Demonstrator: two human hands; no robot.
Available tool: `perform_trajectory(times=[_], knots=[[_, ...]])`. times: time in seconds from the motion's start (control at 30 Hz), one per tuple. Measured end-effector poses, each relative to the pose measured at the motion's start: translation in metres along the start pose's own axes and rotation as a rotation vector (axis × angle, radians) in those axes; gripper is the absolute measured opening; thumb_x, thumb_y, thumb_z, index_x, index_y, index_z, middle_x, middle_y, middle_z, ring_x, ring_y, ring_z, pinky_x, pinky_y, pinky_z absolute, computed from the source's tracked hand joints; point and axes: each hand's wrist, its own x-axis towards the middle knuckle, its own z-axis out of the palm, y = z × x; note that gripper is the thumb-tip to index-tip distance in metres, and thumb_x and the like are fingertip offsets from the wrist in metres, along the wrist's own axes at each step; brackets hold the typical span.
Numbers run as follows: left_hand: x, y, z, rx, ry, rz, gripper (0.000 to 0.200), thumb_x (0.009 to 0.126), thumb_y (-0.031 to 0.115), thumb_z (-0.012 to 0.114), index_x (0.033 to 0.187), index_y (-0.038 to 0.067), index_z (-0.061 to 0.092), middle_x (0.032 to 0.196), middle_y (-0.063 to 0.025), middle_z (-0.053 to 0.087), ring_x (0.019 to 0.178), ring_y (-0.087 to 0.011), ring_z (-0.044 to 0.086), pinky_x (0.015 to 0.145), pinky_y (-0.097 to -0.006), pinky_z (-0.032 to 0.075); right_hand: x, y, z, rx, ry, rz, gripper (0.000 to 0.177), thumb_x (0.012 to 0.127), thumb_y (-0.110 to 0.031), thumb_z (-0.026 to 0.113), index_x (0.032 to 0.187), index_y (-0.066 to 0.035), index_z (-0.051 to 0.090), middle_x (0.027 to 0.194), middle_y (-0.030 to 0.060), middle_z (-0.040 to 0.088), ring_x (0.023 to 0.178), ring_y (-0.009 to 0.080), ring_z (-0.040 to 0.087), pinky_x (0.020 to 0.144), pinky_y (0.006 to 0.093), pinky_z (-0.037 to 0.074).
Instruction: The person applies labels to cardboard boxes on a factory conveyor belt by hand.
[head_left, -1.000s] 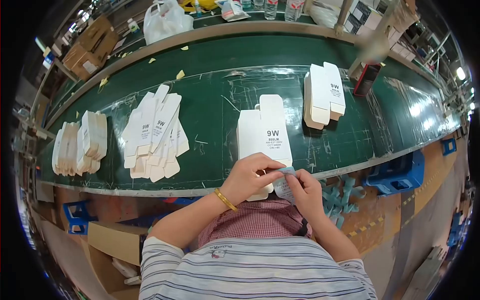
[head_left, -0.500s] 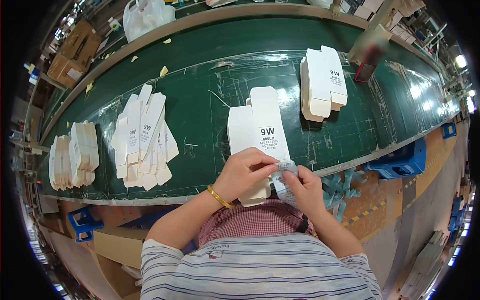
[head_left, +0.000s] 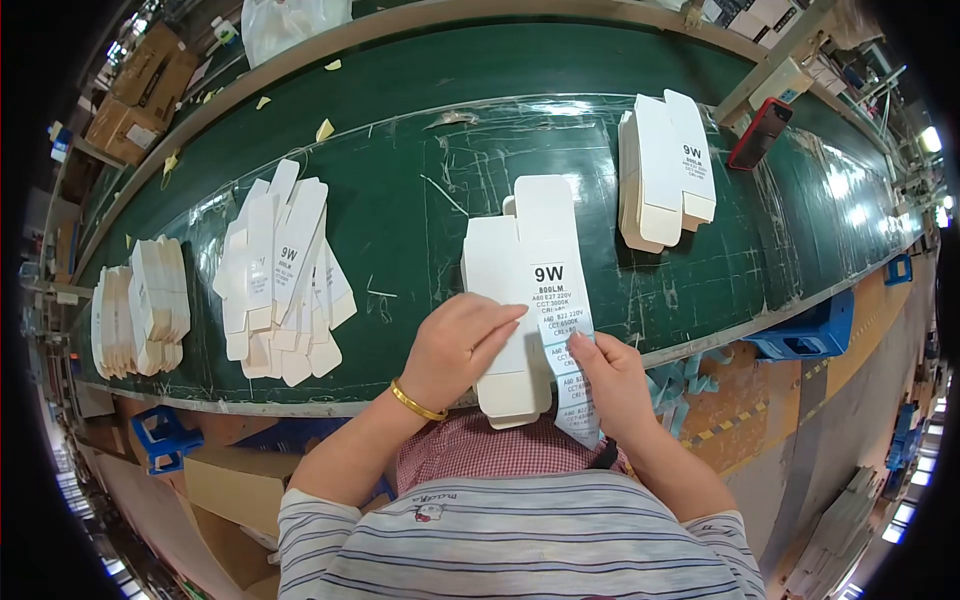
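A flat white folded carton (head_left: 505, 255) printed "9W 800LM" lies on a stack of similar cartons in front of me. Between thumb and fingers, my right hand (head_left: 615, 380) grips a pale blue strip of printed labels (head_left: 575, 385), which hangs down over the carton's lower right side. The strip's top label, reading "A60 B22 220V CCT:6500K", sits just below the carton's print and covers part of it. My left hand (head_left: 460, 350) rests over the carton's left side, thumb and fingertips pinched together beside that label's left edge. Whether anything is between them is hidden.
Two carton piles, one fanned out (head_left: 285, 280) and one standing in rows (head_left: 145, 305), are at left. Another carton stack (head_left: 665, 175) is at right, near a red-edged phone (head_left: 762, 133). A blue stool (head_left: 805, 325) stands beyond the green table's (head_left: 400, 200) front edge.
The label strip has been lowered and straightened against the carton, showing more labels. My left hand has moved slightly left and down, away from the strip. The view has shifted slightly.
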Motion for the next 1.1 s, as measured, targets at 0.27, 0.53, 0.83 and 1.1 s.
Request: perform_trajectory(times=[0.27,0.53,0.83,1.1], knots=[[0.000,-0.008,0.001,0.108,-0.101,0.192,0.039,0.073,-0.001,0.066,0.111,0.005,0.069,0.081,-0.0045,0.057,0.073,-0.0210,0.054,0.065,-0.0327,0.048,0.016,-0.005,0.008,0.171,0.036,0.160,0.029,0.101,-0.023,0.053,0.097,0.003,0.064,0.081,0.0015,0.064,0.064,0.0035,0.052,0.055,0.0211,0.043],[0.003,-0.011,0.005,0.122,-0.104,0.189,0.043,0.070,-0.003,0.065,0.113,0.001,0.067,0.080,-0.0043,0.054,0.071,-0.0203,0.052,0.064,-0.0317,0.046,0.019,-0.011,0.011,0.090,0.052,0.183,0.029,0.100,-0.023,0.054,0.096,0.003,0.064,0.081,0.0014,0.064,0.065,0.0038,0.053,0.056,0.0211,0.044],[0.005,-0.011,0.006,0.134,-0.128,0.157,0.041,0.071,-0.002,0.065,0.112,0.001,0.067,0.080,-0.0045,0.054,0.070,-0.0202,0.051,0.065,-0.0309,0.047,0.018,-0.013,0.012,0.046,0.069,0.201,0.030,0.100,-0.025,0.055,0.097,0.004,0.064,0.080,0.0017,0.064,0.066,0.0039,0.053,0.057,0.0211,0.044],[0.006,-0.009,0.005,0.139,-0.137,0.141,0.040,0.071,0.000,0.066,0.112,0.002,0.067,0.080,-0.0046,0.054,0.070,-0.0204,0.050,0.064,-0.0311,0.046,0.018,-0.012,0.015,0.085,0.070,0.188,0.030,0.099,-0.025,0.057,0.098,0.004,0.065,0.082,0.0027,0.065,0.068,0.0042,0.055,0.058,0.0210,0.046]])
